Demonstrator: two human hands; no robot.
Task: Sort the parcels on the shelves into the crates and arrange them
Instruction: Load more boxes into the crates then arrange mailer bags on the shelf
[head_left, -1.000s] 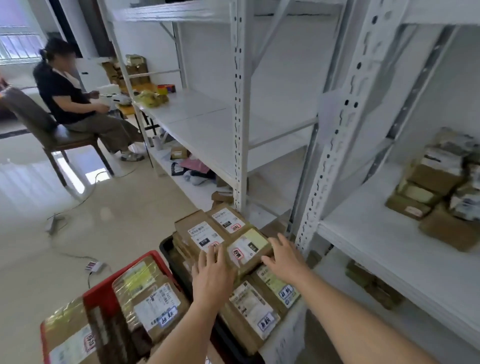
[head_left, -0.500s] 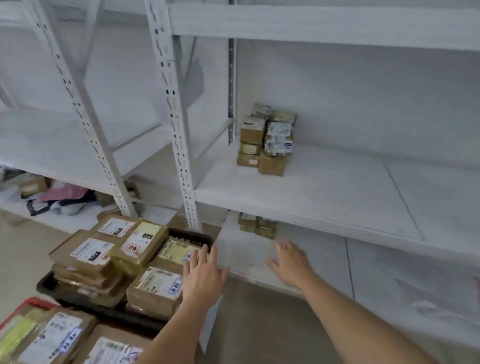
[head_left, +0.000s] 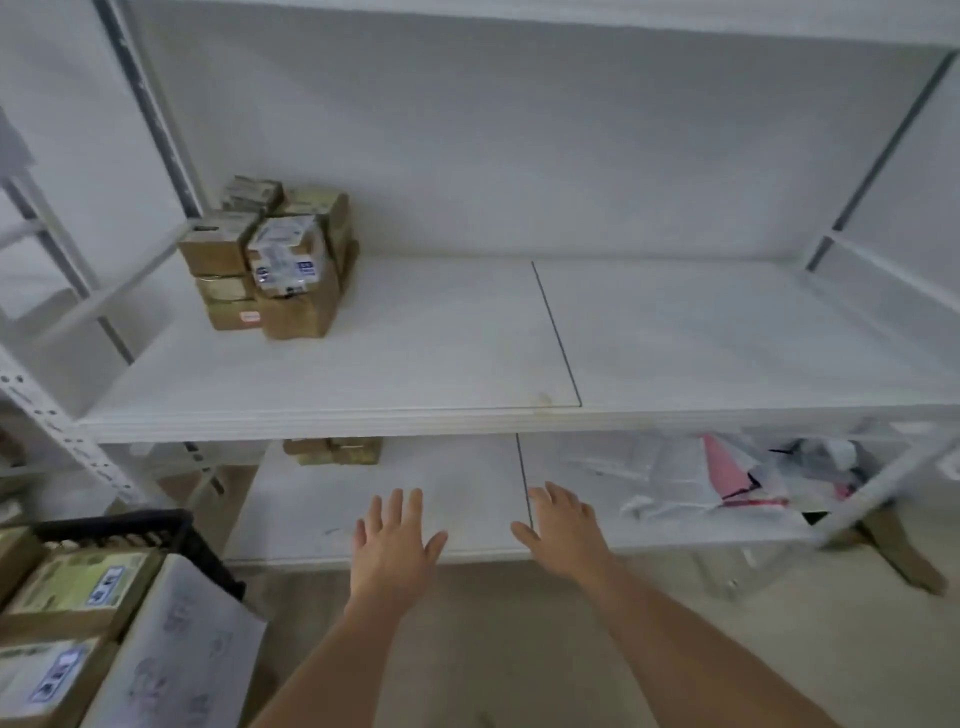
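Observation:
A stack of small brown cardboard parcels (head_left: 270, 262) stands at the back left of the white middle shelf (head_left: 415, 364). More small brown parcels (head_left: 332, 450) lie on the lower shelf (head_left: 374, 499), partly hidden under the middle shelf's edge. My left hand (head_left: 392, 545) and my right hand (head_left: 563, 527) hover side by side, fingers spread and holding nothing, over the front of the lower shelf. A black crate (head_left: 150, 525) with labelled brown parcels (head_left: 78, 587) sits at the lower left.
White and pink plastic mailer bags (head_left: 727, 478) lie heaped on the right of the lower shelf. White perforated shelf uprights (head_left: 57, 431) stand at the left. A white sheet (head_left: 182, 654) leans against the crate. Beige floor lies below.
My view has swung right, from the crates to the shelf unit. Both hands have come off the parcels in the black crate and now hover, holding nothing, before the lower shelf.

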